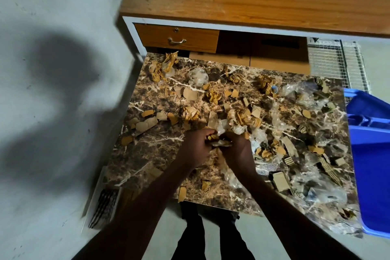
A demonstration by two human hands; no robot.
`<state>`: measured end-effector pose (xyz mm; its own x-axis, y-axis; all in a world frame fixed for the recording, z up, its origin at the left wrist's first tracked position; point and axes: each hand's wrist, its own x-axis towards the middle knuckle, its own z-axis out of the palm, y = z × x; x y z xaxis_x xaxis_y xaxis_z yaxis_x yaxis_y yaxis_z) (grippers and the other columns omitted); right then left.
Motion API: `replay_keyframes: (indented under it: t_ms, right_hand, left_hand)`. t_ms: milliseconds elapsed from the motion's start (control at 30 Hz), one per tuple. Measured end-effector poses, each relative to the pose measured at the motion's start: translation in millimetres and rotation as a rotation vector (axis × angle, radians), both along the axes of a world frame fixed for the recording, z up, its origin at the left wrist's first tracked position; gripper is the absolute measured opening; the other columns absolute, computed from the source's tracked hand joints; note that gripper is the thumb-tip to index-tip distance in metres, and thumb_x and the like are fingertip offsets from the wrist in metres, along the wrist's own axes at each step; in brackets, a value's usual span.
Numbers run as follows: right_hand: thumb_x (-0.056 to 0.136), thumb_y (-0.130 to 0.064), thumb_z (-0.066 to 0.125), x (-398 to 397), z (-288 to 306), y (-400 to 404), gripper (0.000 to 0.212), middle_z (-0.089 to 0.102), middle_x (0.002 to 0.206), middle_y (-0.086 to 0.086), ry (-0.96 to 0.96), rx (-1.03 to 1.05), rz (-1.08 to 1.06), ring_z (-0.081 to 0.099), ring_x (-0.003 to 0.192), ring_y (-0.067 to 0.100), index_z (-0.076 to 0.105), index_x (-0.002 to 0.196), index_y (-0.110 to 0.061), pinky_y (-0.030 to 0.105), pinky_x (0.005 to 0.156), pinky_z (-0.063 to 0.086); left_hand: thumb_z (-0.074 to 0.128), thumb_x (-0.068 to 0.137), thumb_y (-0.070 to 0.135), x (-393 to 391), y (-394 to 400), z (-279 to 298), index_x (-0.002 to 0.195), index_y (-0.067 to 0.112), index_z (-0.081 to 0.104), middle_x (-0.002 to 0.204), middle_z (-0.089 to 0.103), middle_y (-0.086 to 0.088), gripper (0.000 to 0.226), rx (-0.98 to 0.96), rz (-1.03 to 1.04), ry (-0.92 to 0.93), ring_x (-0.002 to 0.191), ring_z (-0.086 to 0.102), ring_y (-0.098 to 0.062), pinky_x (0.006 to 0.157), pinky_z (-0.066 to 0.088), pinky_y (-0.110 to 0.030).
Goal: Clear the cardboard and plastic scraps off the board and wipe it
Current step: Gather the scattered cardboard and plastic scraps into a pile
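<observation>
Scraps [219,140] of cardboard and plastic sit bunched mid-board [147,154] between my left hand [197,146] and right hand [236,150], both curled tight around them; I judge the blue bin [371,154] lies rightward, nearer the right hand.

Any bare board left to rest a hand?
Bare marble board shows near-left, between the left hand, the left edge and the near edge; only a few cardboard scraps there. Crowded: right half toward the blue bin, plastic scraps, and the far edge.
</observation>
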<state>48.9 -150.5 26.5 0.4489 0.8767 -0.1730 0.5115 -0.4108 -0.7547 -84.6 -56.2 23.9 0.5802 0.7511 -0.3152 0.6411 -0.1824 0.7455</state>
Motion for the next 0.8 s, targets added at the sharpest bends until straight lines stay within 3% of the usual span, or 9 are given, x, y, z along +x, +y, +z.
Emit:
replay_keyframes:
  t_ms: [133,333,433,533,700,733,800]
  right_hand:
    - [0.099,-0.002,0.071,34,28,8,0.013,0.074,0.073,-0.006,-0.042,0.052,-0.072,0.066,0.054,-0.002,0.079,0.104,-0.011,0.009,0.043,0.039]
    - [0.098,0.000,0.070,81,50,12,0.015,0.068,0.069,-0.015,-0.060,0.113,-0.140,0.064,0.056,-0.010,0.079,0.106,-0.011,0.008,0.042,0.039]
    - [0.098,0.004,0.066,97,39,16,0.024,0.071,0.078,-0.009,-0.053,0.083,-0.160,0.066,0.061,-0.009,0.079,0.109,-0.012,0.010,0.044,0.042]
    - [0.099,0.006,0.061,106,23,18,0.028,0.072,0.089,0.000,-0.042,-0.008,-0.133,0.067,0.061,-0.002,0.074,0.120,-0.008,0.011,0.046,0.047]
    - [0.103,-0.005,0.060,104,-15,9,0.027,0.072,0.115,0.011,-0.145,-0.006,0.055,0.071,0.088,0.020,0.067,0.129,-0.004,0.000,0.063,0.044]
    - [0.104,-0.005,0.059,104,-24,8,0.030,0.069,0.124,0.014,-0.176,-0.016,0.083,0.071,0.094,0.024,0.066,0.133,-0.005,0.000,0.069,0.045]
    - [0.102,-0.003,0.060,105,-42,8,0.036,0.062,0.133,0.016,-0.204,-0.047,0.137,0.072,0.099,0.026,0.064,0.137,-0.009,0.014,0.078,0.058]
  left_hand:
    - [0.072,0.093,0.002,36,9,23,0.147,0.017,0.057,0.139,0.067,-0.003,0.058,0.076,0.013,-0.056,0.113,0.067,-0.009,0.089,0.057,-0.021]
    - [0.072,0.092,-0.001,91,20,34,0.150,0.020,0.055,0.143,0.064,-0.004,0.064,0.124,-0.047,-0.134,0.123,0.065,-0.016,0.100,0.054,-0.024]
    - [0.075,0.089,0.000,109,24,24,0.146,0.013,0.059,0.142,0.065,-0.006,0.061,0.175,-0.092,-0.114,0.128,0.063,-0.018,0.110,0.051,-0.032]
    - [0.077,0.088,-0.001,119,25,8,0.141,0.010,0.062,0.136,0.069,-0.007,0.056,0.189,-0.122,-0.074,0.124,0.065,-0.017,0.106,0.055,-0.035]
    - [0.076,0.091,0.012,121,23,-22,0.136,0.019,0.066,0.131,0.067,-0.005,0.047,0.229,-0.148,0.053,0.117,0.065,-0.018,0.098,0.058,-0.031]
    - [0.077,0.090,0.015,120,23,-28,0.136,0.020,0.066,0.133,0.064,-0.006,0.048,0.243,-0.149,0.084,0.118,0.063,-0.019,0.098,0.058,-0.032]
    - [0.077,0.091,0.019,121,23,-38,0.132,0.023,0.068,0.129,0.067,-0.003,0.042,0.232,-0.145,0.108,0.113,0.065,-0.017,0.096,0.060,-0.034]
